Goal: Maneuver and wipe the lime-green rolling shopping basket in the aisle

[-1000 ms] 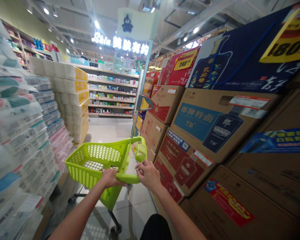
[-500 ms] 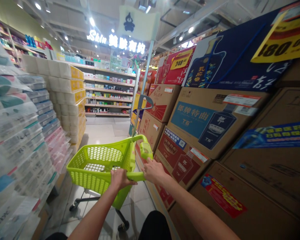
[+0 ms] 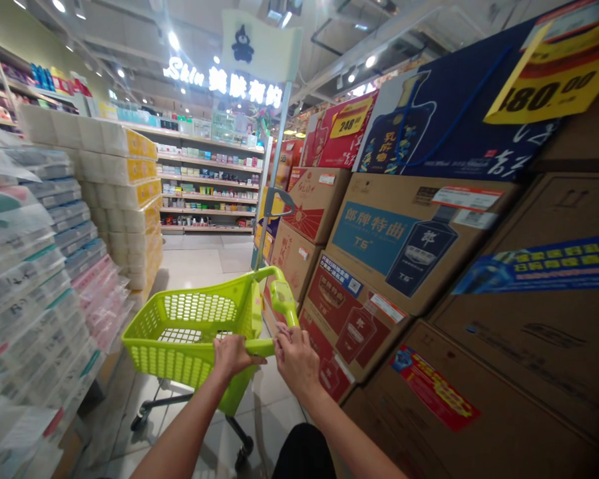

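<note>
In front of me stands a small lime-green shopping cart (image 3: pixel 180 356) with a perforated basket. No goods show in the basket. My left hand (image 3: pixel 233 356) is wrapped round the left part of its handle (image 3: pixel 260 346). At the right corner of the same handle, my right hand (image 3: pixel 297 352) is closed on the bar, with its fingers curled over the top. A grey pole (image 3: pixel 279 146) rises from the cart and carries a pale flag (image 3: pixel 262 53) with a dark bear figure.
Stacked liquor cartons (image 3: pixel 374 239) line the right side, close to my right arm. Wrapped tissue packs (image 3: pixel 104 153) and plastic-wrapped bundles (image 3: pixel 24 266) form piles on the left. Ahead, a pale tiled floor (image 3: pixel 190 266) leads to a shelf of small products (image 3: pixel 209 179).
My right hand has slid back and down along the handle's right corner, its wrist now more upright. The surroundings have shifted slightly left in view. My left hand keeps its hold.
</note>
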